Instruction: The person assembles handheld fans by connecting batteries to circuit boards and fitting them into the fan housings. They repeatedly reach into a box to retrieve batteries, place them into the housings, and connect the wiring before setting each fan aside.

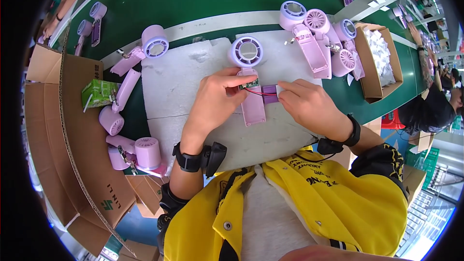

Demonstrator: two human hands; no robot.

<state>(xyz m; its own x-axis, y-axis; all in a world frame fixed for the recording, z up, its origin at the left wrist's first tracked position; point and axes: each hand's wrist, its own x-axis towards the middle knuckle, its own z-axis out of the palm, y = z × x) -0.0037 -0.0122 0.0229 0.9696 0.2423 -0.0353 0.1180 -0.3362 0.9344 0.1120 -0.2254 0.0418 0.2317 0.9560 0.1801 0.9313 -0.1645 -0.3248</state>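
Pink fan handle (253, 110) lies on the white foam slab (169, 87), long axis running down my view. I see the left fingers (237, 80), nearer, pinching the green circuit board (250, 84) over its upper end; the right fingers (288, 90) touch the purple block (269, 94) beside it, grip unclear.

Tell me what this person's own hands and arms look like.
The left hand and right hand are ungloved. Each wrist wears a black strap with a chunky black module; a thin black cable shows near the right one. The right sleeve is black with yellow patterning.
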